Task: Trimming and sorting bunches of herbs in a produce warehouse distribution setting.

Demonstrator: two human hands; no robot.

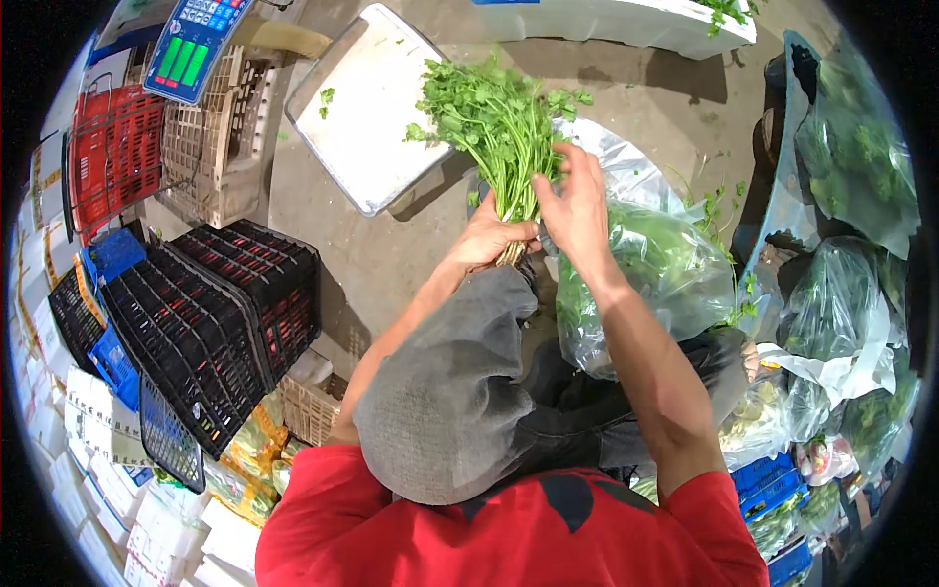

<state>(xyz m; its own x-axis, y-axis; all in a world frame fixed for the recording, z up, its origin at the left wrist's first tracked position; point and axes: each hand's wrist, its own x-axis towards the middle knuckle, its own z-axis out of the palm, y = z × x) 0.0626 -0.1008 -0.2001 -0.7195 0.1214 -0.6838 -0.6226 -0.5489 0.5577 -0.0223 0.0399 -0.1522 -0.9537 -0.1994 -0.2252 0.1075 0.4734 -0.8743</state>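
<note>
A bunch of coriander point(494, 122) stands out in front of my knee, its leafy tops pointing away from me and its pale roots toward me. Wrapped round the lower stems just above the roots is my left hand point(486, 235). My right hand point(579, 207) is at the right side of the stems, thumb and fingers apart; whether it touches them I cannot make out. Some of the leaves overhang the right edge of a white shallow bin point(362, 122), where a small loose sprig lies. A clear plastic bag point(650, 269) full of greens sits beside my right forearm.
Black crates point(210, 313) stand at the left, with a red basket point(115, 157) and a beige crate point(210, 142) beyond. A blue scale panel point(191, 54) hangs over the upper left. A white foam box point(626, 24) stands far ahead. Bagged greens point(846, 303) crowd the right.
</note>
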